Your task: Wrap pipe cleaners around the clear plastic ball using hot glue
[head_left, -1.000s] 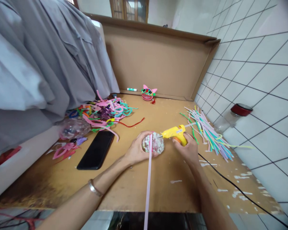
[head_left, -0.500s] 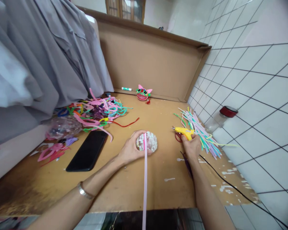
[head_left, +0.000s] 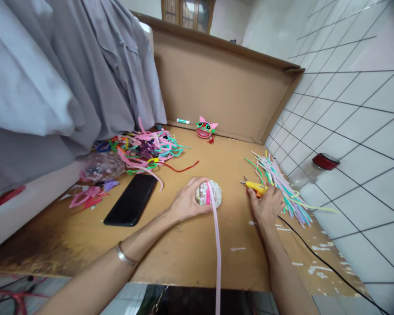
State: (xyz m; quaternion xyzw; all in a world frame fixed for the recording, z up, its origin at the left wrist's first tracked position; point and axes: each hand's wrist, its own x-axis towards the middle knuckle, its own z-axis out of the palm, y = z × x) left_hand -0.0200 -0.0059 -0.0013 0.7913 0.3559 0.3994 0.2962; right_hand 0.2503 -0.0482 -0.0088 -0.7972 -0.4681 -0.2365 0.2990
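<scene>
My left hand [head_left: 192,199] is closed around the side of a small ball [head_left: 218,196] with pale fuzzy strips and a pink band on it. A long light-pink pipe cleaner [head_left: 218,245] runs from the top of the ball down towards me, past the table edge. On the right, my right hand [head_left: 267,204] has its fingers curled over the yellow hot glue gun [head_left: 254,187], low at the tabletop. The nozzle points left, towards the ball. A dark pointed tip shows beside the nozzle; what it belongs to is hidden.
Straight pipe cleaners [head_left: 282,186] lie right of the glue gun, beside a red-lidded jar [head_left: 325,162]. A black cord [head_left: 315,253] trails right. At left are a phone [head_left: 131,201] and tangled pipe cleaners [head_left: 151,144]. A lion-like figure [head_left: 204,128] and marker [head_left: 183,121] sit at the back.
The view has shifted, so everything sits slightly farther right. My right hand has turned more palm-down over the glue gun. The red loop and dark blade-like piece near it no longer show.
</scene>
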